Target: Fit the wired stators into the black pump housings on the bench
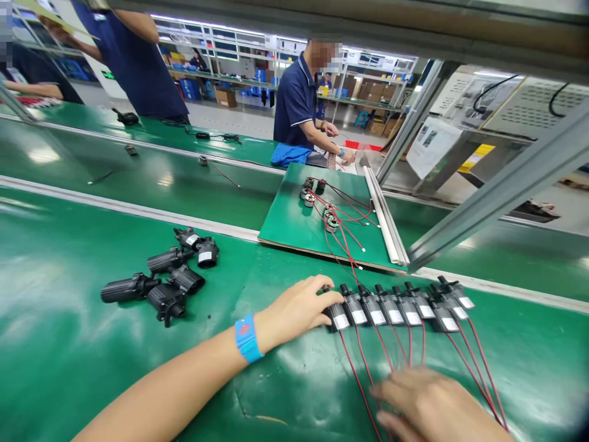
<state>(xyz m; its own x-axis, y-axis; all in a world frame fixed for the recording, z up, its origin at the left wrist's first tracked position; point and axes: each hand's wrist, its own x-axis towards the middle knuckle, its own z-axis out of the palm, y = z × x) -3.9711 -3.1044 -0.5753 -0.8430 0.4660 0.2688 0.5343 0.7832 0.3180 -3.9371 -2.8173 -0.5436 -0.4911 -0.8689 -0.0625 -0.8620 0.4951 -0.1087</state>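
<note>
My left hand (pixel 307 307), with a blue wristband (pixel 248 338) on its wrist, has its fingers around the leftmost small black pump (pixel 339 319) in a row. The other pumps (pixel 394 312) lie side by side to its right, each with a white label. Red wires (pixel 361 362) trail from the row toward me. Over these wires, at the lower right, is my right hand (pixel 430 402). It is smeared by motion, and whether its fingers hold a wire cannot be made out.
Several loose black pumps (pixel 171 285) lie on the green mat at left. A raised green board (pixel 285 215) beyond my hands carries small round motor parts (pixel 330 218) with red wires. A metal post (pixel 497 190) slants at right. Across the line, a person (pixel 294 101) works.
</note>
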